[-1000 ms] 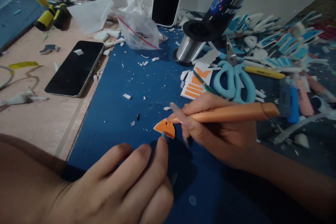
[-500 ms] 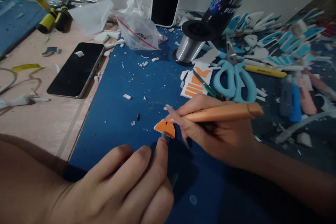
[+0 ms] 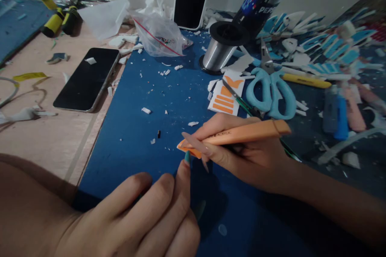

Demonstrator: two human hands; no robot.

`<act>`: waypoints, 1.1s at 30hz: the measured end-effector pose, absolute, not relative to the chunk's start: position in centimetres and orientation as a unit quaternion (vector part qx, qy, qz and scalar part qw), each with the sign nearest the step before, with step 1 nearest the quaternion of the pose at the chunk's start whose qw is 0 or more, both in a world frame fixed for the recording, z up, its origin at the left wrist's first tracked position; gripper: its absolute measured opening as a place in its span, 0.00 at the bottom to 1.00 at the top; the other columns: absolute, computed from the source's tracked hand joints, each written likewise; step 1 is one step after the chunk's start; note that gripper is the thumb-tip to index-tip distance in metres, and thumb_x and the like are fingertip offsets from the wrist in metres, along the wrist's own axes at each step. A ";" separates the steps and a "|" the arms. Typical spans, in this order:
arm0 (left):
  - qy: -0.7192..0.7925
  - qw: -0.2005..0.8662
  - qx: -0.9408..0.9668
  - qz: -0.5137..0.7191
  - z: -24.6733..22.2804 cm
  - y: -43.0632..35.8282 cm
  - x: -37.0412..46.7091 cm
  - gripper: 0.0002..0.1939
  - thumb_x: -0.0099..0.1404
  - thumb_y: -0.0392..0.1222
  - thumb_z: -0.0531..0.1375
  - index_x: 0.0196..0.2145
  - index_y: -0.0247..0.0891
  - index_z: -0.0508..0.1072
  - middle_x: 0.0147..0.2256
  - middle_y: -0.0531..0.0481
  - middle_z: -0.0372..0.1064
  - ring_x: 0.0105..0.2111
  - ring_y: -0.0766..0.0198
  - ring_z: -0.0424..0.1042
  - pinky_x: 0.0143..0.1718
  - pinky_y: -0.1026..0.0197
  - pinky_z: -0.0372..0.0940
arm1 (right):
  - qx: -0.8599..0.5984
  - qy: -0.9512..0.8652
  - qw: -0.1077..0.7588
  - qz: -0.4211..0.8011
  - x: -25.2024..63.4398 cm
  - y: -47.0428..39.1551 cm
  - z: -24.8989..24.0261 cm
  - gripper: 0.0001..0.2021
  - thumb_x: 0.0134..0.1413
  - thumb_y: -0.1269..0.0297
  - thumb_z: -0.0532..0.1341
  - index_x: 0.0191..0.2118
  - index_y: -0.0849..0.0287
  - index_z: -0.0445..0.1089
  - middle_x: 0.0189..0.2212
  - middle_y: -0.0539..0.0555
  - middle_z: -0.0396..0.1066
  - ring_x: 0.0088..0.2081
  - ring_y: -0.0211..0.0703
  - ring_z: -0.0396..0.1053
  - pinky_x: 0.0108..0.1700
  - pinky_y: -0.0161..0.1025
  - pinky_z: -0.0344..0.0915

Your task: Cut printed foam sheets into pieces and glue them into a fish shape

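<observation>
My right hand (image 3: 238,152) is closed in a writing grip around an orange acrylic marker (image 3: 247,131). Its tip end is at a small orange piece with a white edge (image 3: 181,145) lying on the blue mat (image 3: 120,160). Part of this piece is covered by my right fingers. A green-nailed fingertip of my left hand (image 3: 150,213) presses the piece's near side, holding it against the mat; the other left fingers are curled and the thumb is hidden. Beyond my right hand lies a white sheet with orange shapes (image 3: 223,104), with thin tweezers-like metal tips across it.
Light-blue-handled scissors (image 3: 277,96), a metallic spool (image 3: 219,50) and a dark blue Pepsi can (image 3: 265,0) stand or lie behind my right hand. Blue-and-white cut pieces (image 3: 334,48) crowd the right. A phone (image 3: 87,80) and a clear zip bag (image 3: 159,36) lie left and back.
My right hand has shifted slightly left with the marker, so its tip end moved toward the orange piece's left point. My left fingertip stays on the piece.
</observation>
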State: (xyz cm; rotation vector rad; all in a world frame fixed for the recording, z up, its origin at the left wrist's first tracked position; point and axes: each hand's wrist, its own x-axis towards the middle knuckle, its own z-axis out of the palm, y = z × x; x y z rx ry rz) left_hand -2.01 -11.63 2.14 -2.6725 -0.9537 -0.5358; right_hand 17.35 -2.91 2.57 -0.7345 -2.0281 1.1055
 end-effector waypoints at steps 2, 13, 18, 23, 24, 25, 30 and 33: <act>-0.332 0.121 -0.914 -0.197 2.1 -11.7 -2.0 0.04 0.64 0.38 0.56 0.30 0.39 0.67 0.40 0.52 0.72 0.38 0.63 0.66 0.33 0.59 0.62 | -0.297 -0.781 0.359 0.416 17.3 -2.9 2.6 0.07 0.57 0.70 0.60 0.29 0.58 0.72 0.29 0.50 0.75 0.26 0.32 0.71 0.26 0.30 0.68; -0.326 0.104 -0.919 -0.199 1.9 -11.7 -2.2 0.04 0.65 0.36 0.56 0.31 0.38 0.66 0.45 0.45 0.67 0.40 0.61 0.65 0.37 0.56 0.58 | -0.270 -0.784 0.352 0.434 17.3 -2.7 2.5 0.06 0.57 0.71 0.60 0.29 0.60 0.72 0.30 0.51 0.75 0.29 0.32 0.72 0.29 0.29 0.69; -0.336 0.106 -0.914 -0.198 2.0 -11.9 -2.1 0.03 0.65 0.36 0.56 0.32 0.38 0.66 0.45 0.46 0.67 0.40 0.61 0.66 0.37 0.56 0.60 | -0.256 -0.783 0.342 0.453 17.3 -2.6 2.4 0.06 0.58 0.70 0.60 0.30 0.61 0.72 0.30 0.51 0.75 0.28 0.31 0.71 0.30 0.29 0.69; -0.286 0.119 -0.930 -0.197 2.1 -11.3 -2.4 0.04 0.64 0.39 0.56 0.31 0.38 0.67 0.42 0.46 0.68 0.39 0.61 0.67 0.33 0.59 0.62 | -0.270 -0.776 0.341 0.456 17.4 -2.7 2.4 0.04 0.57 0.72 0.61 0.31 0.61 0.72 0.30 0.50 0.74 0.28 0.30 0.71 0.30 0.28 0.69; -0.291 0.111 -0.930 -0.197 2.1 -11.3 -2.5 0.04 0.64 0.38 0.56 0.31 0.38 0.67 0.43 0.46 0.69 0.39 0.60 0.67 0.32 0.59 0.63 | -0.267 -0.776 0.340 0.459 17.4 -2.7 2.4 0.04 0.57 0.72 0.60 0.31 0.61 0.72 0.30 0.50 0.74 0.28 0.30 0.71 0.29 0.28 0.68; -0.292 0.106 -0.930 -0.193 2.0 -11.3 -2.5 0.04 0.65 0.38 0.56 0.31 0.38 0.67 0.42 0.47 0.69 0.39 0.60 0.67 0.31 0.60 0.65 | -0.269 -0.776 0.342 0.457 17.4 -2.7 2.4 0.05 0.57 0.71 0.60 0.31 0.60 0.72 0.30 0.50 0.74 0.28 0.30 0.71 0.29 0.28 0.68; -0.276 0.118 -0.940 -0.163 2.0 -11.5 -2.7 0.06 0.67 0.38 0.53 0.32 0.38 0.68 0.39 0.52 0.71 0.37 0.64 0.72 0.27 0.65 0.71 | -0.332 -0.742 0.411 0.414 17.8 -2.8 2.4 0.07 0.58 0.70 0.59 0.28 0.57 0.70 0.24 0.47 0.69 0.24 0.31 0.68 0.28 0.33 0.68; -0.286 0.114 -0.937 -0.167 1.9 -11.6 -2.7 0.06 0.67 0.39 0.54 0.32 0.38 0.67 0.45 0.47 0.69 0.39 0.64 0.72 0.27 0.65 0.73 | -0.353 -0.714 0.431 0.425 18.3 -2.8 2.3 0.06 0.58 0.69 0.59 0.30 0.56 0.70 0.21 0.45 0.65 0.17 0.29 0.61 0.22 0.34 0.64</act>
